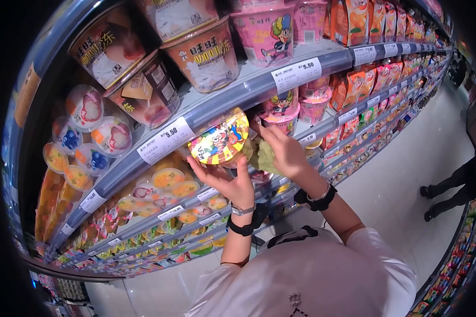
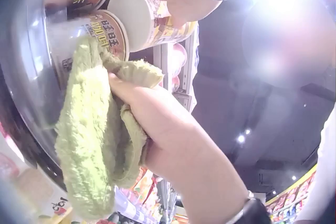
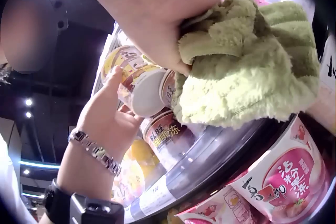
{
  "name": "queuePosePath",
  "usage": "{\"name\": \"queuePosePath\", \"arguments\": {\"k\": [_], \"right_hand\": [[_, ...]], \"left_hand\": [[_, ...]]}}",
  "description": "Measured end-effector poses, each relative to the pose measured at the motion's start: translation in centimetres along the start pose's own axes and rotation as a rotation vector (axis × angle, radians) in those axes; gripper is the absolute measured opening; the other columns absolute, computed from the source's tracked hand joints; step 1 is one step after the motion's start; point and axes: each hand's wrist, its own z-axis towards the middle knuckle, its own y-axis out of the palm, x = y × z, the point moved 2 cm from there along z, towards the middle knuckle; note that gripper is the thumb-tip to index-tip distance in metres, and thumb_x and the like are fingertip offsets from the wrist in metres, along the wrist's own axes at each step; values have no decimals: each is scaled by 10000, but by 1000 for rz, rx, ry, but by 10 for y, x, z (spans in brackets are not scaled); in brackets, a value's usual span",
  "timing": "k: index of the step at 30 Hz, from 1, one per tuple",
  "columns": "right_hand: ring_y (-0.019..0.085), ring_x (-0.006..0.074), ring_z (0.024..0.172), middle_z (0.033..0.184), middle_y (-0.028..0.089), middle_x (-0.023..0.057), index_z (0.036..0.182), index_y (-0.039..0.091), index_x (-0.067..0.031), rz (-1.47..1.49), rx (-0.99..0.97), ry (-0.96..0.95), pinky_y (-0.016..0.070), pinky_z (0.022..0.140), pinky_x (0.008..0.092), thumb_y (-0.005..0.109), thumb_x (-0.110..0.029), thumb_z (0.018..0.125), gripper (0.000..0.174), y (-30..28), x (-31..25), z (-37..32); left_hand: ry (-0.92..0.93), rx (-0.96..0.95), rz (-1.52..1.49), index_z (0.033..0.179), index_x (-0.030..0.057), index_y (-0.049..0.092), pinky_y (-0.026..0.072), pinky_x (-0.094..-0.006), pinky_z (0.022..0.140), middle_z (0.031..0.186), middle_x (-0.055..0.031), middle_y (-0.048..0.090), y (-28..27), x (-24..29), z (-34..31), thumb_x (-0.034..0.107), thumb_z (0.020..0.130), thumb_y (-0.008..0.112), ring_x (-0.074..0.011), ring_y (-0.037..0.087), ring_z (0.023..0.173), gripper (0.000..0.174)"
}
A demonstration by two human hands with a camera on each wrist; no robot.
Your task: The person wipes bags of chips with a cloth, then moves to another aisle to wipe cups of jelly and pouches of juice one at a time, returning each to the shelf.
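In the head view, my left hand point(image 1: 230, 182) grips a round tub point(image 1: 219, 137) with a yellow cartoon lid, right at the shelf edge. The tub is tipped so its lid faces up toward me, and in the right wrist view its white base point(image 3: 149, 92) shows. Bunched in my right hand point(image 1: 284, 150) is a fluffy green cloth point(image 3: 241, 87), which droops below the fingers close to the tub. The left wrist view shows the cloth hanging in a long fold; it hides most of the right fingertips.
Brown coffee-jelly tubs point(image 1: 203, 55) and pink tubs point(image 1: 264, 37) line the upper shelf, behind a rail with price labels point(image 1: 296, 74). Fruit jelly cups point(image 1: 169, 178) fill the shelf below. Orange bags point(image 1: 349, 24) stand farther right. Another person's legs point(image 1: 449, 190) show in the aisle.
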Motion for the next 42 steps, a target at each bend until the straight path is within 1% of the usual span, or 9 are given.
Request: {"name": "queuePosePath", "arguments": {"k": [6, 14, 19, 26, 27, 32, 34, 38, 42], "right_hand": [[584, 382, 885, 1234, 478, 193, 1336, 347, -118, -129, -96, 104, 500, 703, 445, 562, 33, 689, 698, 0, -9, 1], [570, 392, 762, 1084, 561, 233, 1439, 60, -16, -43, 60, -33, 450, 632, 440, 576, 35, 606, 981, 9, 7, -9], [531, 365, 1027, 1203, 492, 269, 1352, 290, 90, -34, 121, -114, 427, 856, 378, 527, 75, 659, 733, 6, -4, -25], [489, 372, 1125, 1283, 449, 246, 1373, 289, 39, 86, 19, -34, 410, 908, 391, 545, 35, 724, 698, -10, -13, -59], [502, 370, 1109, 1294, 448, 226, 1367, 313, 11, 61, 17, 4, 436, 880, 379, 542, 35, 733, 675, -14, -13, -66], [552, 362, 1040, 1266, 484, 203, 1314, 393, -5, 63, 177, -36, 478, 812, 367, 565, 10, 750, 590, -38, -8, -96], [565, 360, 1021, 1250, 503, 195, 1291, 427, -13, 65, 168, 45, 486, 800, 364, 576, -4, 757, 554, -49, -6, -112], [543, 349, 1075, 1176, 547, 185, 1237, 487, -20, 111, 229, 179, 442, 883, 368, 567, 45, 746, 502, -62, 10, -150], [552, 351, 1055, 1141, 562, 187, 1215, 503, -17, 69, 208, 282, 441, 878, 356, 558, 78, 746, 482, -69, 8, -176]], "left_hand": [[78, -9, 42, 1413, 57, 96, 208, -403, 1076, 1420, -162, 216, 14, -12, 3, 4, 756, 694, -276, 272, 1301, 890], [39, 5, 145, 1395, 11, 178, 252, -407, 1054, 1385, -210, 206, 33, -15, 14, 79, 730, 753, -322, 314, 1267, 882], [134, 6, 352, 1415, 10, 125, 242, -385, 1064, 1416, -168, 240, 37, -13, 13, -9, 756, 692, -276, 314, 1282, 870], [102, 104, 357, 1411, 19, 158, 237, -399, 1062, 1394, -185, 260, 49, -17, 17, 70, 745, 734, -299, 323, 1261, 883], [172, 178, 407, 1372, 22, 243, 301, -472, 926, 1069, -201, 373, 54, -13, 22, 135, 700, 778, -381, 403, 1035, 866], [79, 177, 540, 1371, 34, 237, 219, -488, 1031, 1319, -252, 286, 58, -1, 10, 125, 702, 767, -407, 300, 1239, 858], [289, 180, 322, 1372, 51, 224, 172, -489, 1070, 1407, -238, 208, 50, 6, -7, 86, 715, 733, -391, 221, 1313, 831], [287, -296, 130, 1329, -6, 315, 260, -430, 1049, 1371, -181, 351, 68, 29, -41, 50, 750, 642, -321, 349, 1268, 668], [170, -215, 208, 1340, -39, 307, 270, -426, 1040, 1359, -212, 363, 105, 28, -23, 94, 769, 657, -361, 349, 1261, 682]]}}
